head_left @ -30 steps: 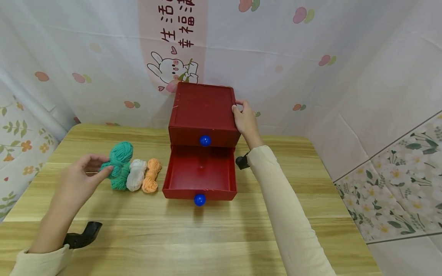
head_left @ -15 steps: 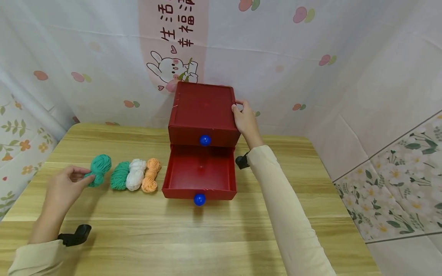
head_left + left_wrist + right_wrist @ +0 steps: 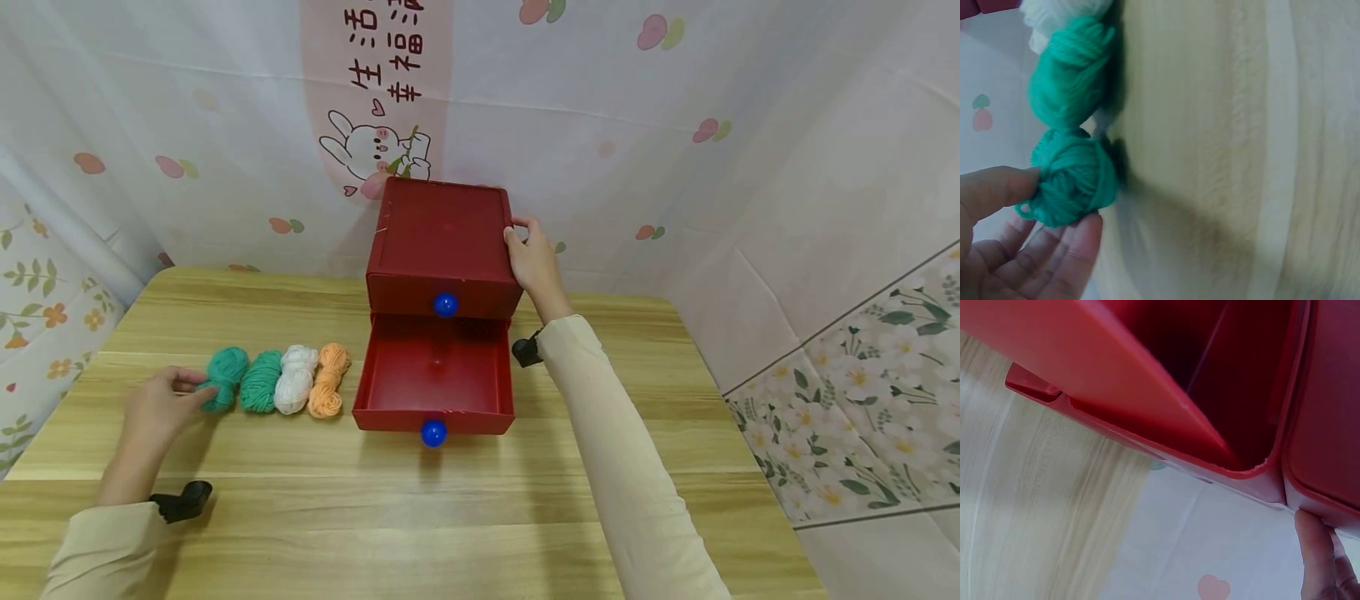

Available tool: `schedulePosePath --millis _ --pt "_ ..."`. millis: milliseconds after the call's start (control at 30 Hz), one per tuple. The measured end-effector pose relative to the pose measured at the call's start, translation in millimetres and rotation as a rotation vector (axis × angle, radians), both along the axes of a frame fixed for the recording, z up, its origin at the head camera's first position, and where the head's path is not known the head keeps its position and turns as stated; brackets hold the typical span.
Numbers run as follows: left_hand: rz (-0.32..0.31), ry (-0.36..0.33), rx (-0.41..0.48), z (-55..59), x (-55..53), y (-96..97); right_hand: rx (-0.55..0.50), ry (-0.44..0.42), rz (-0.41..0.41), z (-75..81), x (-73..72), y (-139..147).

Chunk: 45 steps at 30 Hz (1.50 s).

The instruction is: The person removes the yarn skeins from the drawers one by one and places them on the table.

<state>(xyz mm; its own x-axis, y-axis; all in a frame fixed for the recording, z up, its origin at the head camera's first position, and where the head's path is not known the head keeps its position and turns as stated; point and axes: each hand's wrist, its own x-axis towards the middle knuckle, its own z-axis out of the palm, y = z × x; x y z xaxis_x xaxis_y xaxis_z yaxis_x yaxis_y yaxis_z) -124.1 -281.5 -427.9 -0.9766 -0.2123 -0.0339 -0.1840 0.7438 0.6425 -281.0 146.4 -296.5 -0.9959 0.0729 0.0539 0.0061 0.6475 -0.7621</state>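
Observation:
My left hand point(image 3: 167, 408) pinches a teal yarn skein point(image 3: 227, 367) between thumb and fingers at the left end of a row of skeins. In the left wrist view the held skein point(image 3: 1075, 178) sits right at a second green skein point(image 3: 1069, 75). That green skein point(image 3: 261, 382), a white skein point(image 3: 296, 380) and an orange skein point(image 3: 328, 381) lie side by side on the table. My right hand point(image 3: 536, 265) rests against the right side of a red drawer cabinet point(image 3: 448, 229). In the right wrist view a fingertip point(image 3: 1311, 528) touches its side wall.
The cabinet's lower drawer point(image 3: 433, 379) is pulled out, its inside bare, with a blue knob point(image 3: 433, 433) on its front. The upper drawer point(image 3: 397, 296) is closed. A patterned curtain point(image 3: 600, 150) hangs behind the wooden table point(image 3: 405, 533).
My left hand moved the teal skein left off the row, then back right and down beside the green skein. My right hand and the cabinet have stayed put.

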Motion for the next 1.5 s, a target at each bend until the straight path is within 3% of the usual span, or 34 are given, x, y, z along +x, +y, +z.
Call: schedulePosePath --millis 167,300,600,700,867,1033,1267,1500 --pt "-0.036 -0.065 -0.004 -4.9 -1.1 1.8 0.001 0.001 0.000 0.0 -0.4 0" --pt "-0.041 -0.071 -0.008 -5.8 -1.1 2.5 0.002 0.001 -0.002 0.0 -1.0 0" --pt "-0.060 -0.109 0.038 1.4 3.6 4.3 0.005 -0.001 -0.009 0.0 -1.0 -1" --pt "-0.075 -0.092 0.046 5.4 8.4 3.1 -0.004 -0.006 -0.004 0.3 -0.4 -1" --pt "-0.075 -0.057 0.012 17.3 16.7 1.0 0.002 0.002 -0.007 0.0 -1.1 -1" --pt "-0.069 -0.004 -0.012 37.3 25.2 11.3 0.006 0.007 -0.013 -1.0 -1.7 0" --pt "-0.121 0.158 -0.011 62.9 39.2 46.1 0.005 0.004 -0.009 -2.4 -1.9 2" --pt "-0.259 0.212 0.039 84.8 55.0 92.4 0.005 0.001 -0.003 -1.4 -1.4 1"
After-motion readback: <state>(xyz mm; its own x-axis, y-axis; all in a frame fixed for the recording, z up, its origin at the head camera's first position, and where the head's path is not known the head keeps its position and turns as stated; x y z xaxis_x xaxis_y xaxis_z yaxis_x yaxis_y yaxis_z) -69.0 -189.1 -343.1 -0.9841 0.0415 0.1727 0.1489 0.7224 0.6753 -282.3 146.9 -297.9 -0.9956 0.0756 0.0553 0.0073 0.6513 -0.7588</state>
